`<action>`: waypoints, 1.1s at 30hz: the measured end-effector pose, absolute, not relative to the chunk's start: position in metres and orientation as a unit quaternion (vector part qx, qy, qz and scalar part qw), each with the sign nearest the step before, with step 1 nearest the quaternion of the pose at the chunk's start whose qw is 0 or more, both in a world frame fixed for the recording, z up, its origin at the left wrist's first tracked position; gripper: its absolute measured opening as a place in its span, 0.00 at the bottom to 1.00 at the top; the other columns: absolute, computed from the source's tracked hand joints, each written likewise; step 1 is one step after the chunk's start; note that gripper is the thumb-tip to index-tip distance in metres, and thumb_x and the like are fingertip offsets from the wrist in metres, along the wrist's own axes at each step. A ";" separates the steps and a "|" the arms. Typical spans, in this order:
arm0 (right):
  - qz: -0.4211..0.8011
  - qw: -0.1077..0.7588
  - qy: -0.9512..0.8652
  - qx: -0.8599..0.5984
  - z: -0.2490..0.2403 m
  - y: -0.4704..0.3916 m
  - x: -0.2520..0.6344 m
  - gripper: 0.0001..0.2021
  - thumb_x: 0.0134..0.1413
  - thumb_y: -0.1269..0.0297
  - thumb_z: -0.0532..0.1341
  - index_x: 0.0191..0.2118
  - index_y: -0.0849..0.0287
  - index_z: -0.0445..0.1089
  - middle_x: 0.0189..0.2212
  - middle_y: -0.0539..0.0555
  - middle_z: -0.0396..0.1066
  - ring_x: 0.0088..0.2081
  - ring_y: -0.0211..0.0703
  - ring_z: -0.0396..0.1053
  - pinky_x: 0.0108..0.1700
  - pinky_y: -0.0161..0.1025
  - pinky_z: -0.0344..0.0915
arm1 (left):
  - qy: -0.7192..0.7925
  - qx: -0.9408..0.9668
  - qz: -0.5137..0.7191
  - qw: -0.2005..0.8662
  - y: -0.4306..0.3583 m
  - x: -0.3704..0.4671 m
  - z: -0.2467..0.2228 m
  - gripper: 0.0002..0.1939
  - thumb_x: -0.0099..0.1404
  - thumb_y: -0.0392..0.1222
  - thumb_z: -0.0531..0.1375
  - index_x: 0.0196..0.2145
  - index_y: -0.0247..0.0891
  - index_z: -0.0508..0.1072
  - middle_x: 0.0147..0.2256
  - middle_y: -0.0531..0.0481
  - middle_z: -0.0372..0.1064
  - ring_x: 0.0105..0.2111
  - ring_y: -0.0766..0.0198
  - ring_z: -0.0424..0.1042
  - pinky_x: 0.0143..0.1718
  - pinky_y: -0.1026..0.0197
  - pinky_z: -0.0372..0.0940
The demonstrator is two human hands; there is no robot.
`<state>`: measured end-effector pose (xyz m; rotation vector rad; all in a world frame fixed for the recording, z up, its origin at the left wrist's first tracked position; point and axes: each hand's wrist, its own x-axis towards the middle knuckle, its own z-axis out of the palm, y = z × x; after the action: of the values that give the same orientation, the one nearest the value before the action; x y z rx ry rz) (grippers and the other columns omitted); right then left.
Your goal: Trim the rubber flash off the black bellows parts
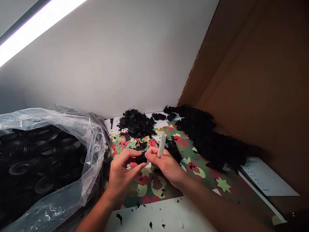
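Between finger and thumb, my left hand (124, 169) holds a small black ribbed part (141, 158) above a patterned sheet. Right beside it, my right hand (166, 163) is closed round a whitish handle (162, 145) that points up; the tool's lower end is hidden by the fingers. The fingers of my right hand are close against the black part. Behind my hands lies a heap of thin black scraps (136, 124). More black pieces (174, 149) lie just beyond my right hand.
A clear plastic bag (95, 145) full of black ribbed parts (45, 167) stands at the left. A long black pile (212, 138) runs along the cardboard (260, 83) at the right. A white paper (270, 177) lies at the right, and black bits dot the front surface.
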<state>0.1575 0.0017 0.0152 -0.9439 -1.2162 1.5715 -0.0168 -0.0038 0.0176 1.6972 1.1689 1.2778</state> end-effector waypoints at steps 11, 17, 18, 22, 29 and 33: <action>0.461 0.577 -0.524 -0.424 0.011 0.005 0.169 0.32 0.66 0.36 0.46 0.27 0.56 0.73 0.25 0.52 0.65 0.29 0.42 0.64 0.31 0.39 0.65 | 0.437 0.635 0.542 0.335 0.000 -0.023 0.028 0.06 0.58 0.44 0.70 0.28 0.41 0.81 0.28 0.49 0.73 0.29 0.62 0.72 0.30 0.63 0.69; 0.373 0.558 -0.637 -0.378 0.018 -0.005 0.176 0.14 0.67 0.49 0.58 0.41 0.54 0.74 0.31 0.52 0.75 0.28 0.41 0.74 0.30 0.38 0.71 | 0.454 0.650 0.511 0.333 0.001 -0.024 0.026 0.04 0.58 0.41 0.70 0.28 0.41 0.81 0.28 0.49 0.74 0.30 0.61 0.72 0.32 0.63 0.68; 0.344 0.554 -0.664 -0.367 0.019 -0.006 0.175 0.09 0.65 0.55 0.62 0.41 0.54 0.74 0.34 0.53 0.77 0.32 0.43 0.76 0.34 0.39 0.74 | 0.452 0.649 0.512 0.335 0.001 -0.024 0.025 0.03 0.58 0.40 0.70 0.28 0.41 0.81 0.28 0.49 0.73 0.30 0.61 0.71 0.32 0.63 0.68; 0.222 0.548 -0.749 -0.300 0.019 -0.006 0.174 0.02 0.62 0.69 0.64 0.37 0.54 0.72 0.42 0.56 0.80 0.42 0.46 0.79 0.44 0.42 0.75 | 0.451 0.649 0.514 0.335 0.002 -0.024 0.024 0.02 0.58 0.39 0.70 0.29 0.41 0.81 0.29 0.50 0.73 0.30 0.62 0.71 0.32 0.64 0.67; 0.153 0.507 -0.802 -0.275 0.019 0.000 0.179 0.05 0.65 0.68 0.61 0.37 0.53 0.72 0.42 0.56 0.82 0.41 0.47 0.80 0.45 0.46 0.73 | 0.468 0.660 0.492 0.322 0.001 -0.025 0.022 0.03 0.59 0.41 0.69 0.30 0.41 0.81 0.28 0.50 0.73 0.29 0.62 0.70 0.32 0.63 0.66; 0.120 0.494 -0.818 -0.268 0.017 0.003 0.179 0.05 0.66 0.69 0.60 0.38 0.53 0.72 0.42 0.56 0.82 0.41 0.46 0.80 0.44 0.45 0.73 | 0.467 0.666 0.486 0.318 0.002 -0.025 0.023 0.04 0.59 0.42 0.69 0.29 0.41 0.81 0.27 0.50 0.73 0.28 0.63 0.70 0.29 0.63 0.64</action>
<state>0.1790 0.0026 0.0170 -0.6494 -1.9841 0.2919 -0.0247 0.0022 0.0229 1.7531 1.2290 1.2787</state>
